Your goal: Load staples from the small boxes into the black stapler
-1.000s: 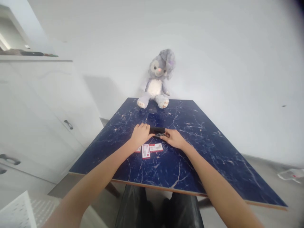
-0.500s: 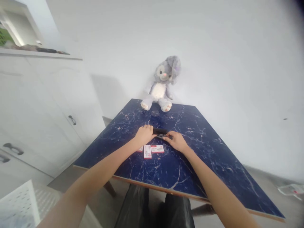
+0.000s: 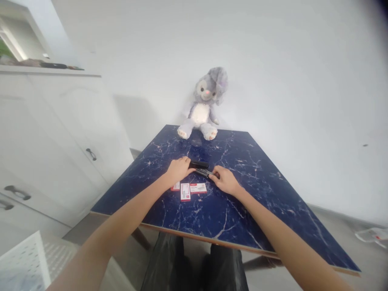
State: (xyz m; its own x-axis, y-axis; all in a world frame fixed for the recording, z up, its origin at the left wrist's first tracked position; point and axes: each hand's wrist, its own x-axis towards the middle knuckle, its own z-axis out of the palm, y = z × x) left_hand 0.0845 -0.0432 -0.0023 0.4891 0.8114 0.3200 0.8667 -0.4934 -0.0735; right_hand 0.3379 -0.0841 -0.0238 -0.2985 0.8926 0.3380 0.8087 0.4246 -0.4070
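A black stapler (image 3: 200,165) lies near the middle of a dark blue marbled table (image 3: 257,190). My left hand (image 3: 177,170) is closed on its left end. My right hand (image 3: 223,180) holds the metal part (image 3: 205,172) that sticks out of the stapler on the right. Just in front of my hands lie three small red-and-white boxes (image 3: 190,189), flat on the table.
A grey plush rabbit (image 3: 203,105) sits at the table's far edge against the white wall. White cabinets with dark handles (image 3: 90,154) stand to the left. A white perforated object (image 3: 21,262) is at the lower left. Some packaging (image 3: 371,234) lies on the floor, right.
Both hands stay on the stapler in almost the same pose. The view has shifted slightly as my head moved.
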